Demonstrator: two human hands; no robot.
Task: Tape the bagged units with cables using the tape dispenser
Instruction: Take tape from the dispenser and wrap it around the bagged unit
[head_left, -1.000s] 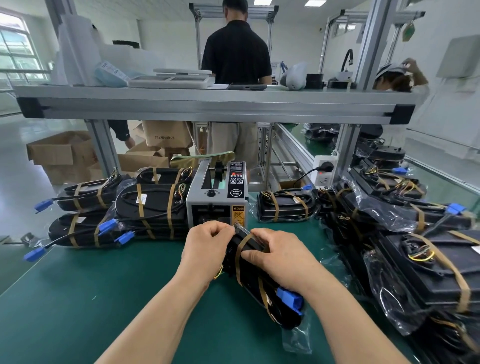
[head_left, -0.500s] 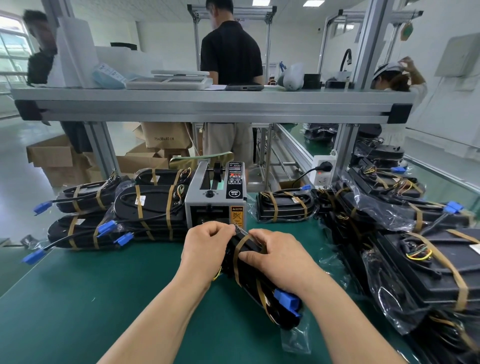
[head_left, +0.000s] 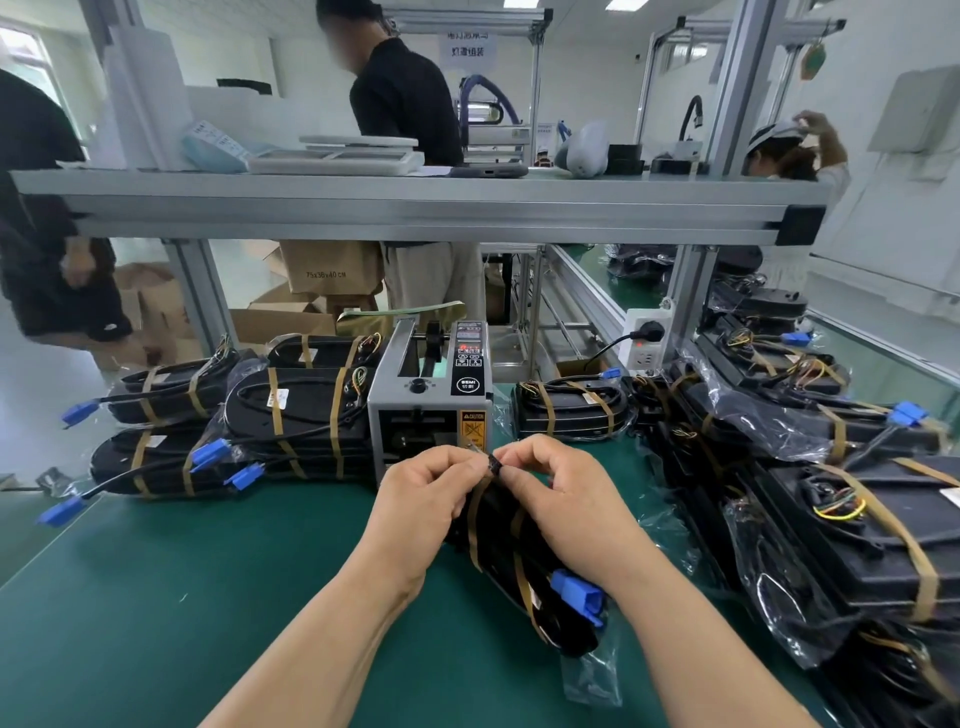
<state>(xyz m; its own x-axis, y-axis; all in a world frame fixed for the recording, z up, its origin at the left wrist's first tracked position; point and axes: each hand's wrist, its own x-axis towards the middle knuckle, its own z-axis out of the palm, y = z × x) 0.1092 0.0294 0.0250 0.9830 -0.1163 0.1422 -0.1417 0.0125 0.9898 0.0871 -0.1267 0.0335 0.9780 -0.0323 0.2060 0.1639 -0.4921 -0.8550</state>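
A black bagged unit (head_left: 498, 566) lies on the green mat in front of me, wrapped by brown tape bands, with a cable ending in a blue connector (head_left: 576, 595) taped along it. My left hand (head_left: 423, 499) and my right hand (head_left: 561, 499) both grip its far end, fingertips pinching at the top edge near a tape band. Right behind my hands stands the grey tape dispenser (head_left: 431, 400), its outlet facing me.
Taped units (head_left: 234, 421) are stacked left of the dispenser; one (head_left: 569, 410) lies to its right. A large pile of bagged units (head_left: 831, 493) fills the right side. An aluminium shelf (head_left: 415, 208) spans overhead. People stand beyond the bench.
Both hands have shifted up to the unit's far tip, pinching it closer together. A person has walked in at the left background; the person in black has turned.
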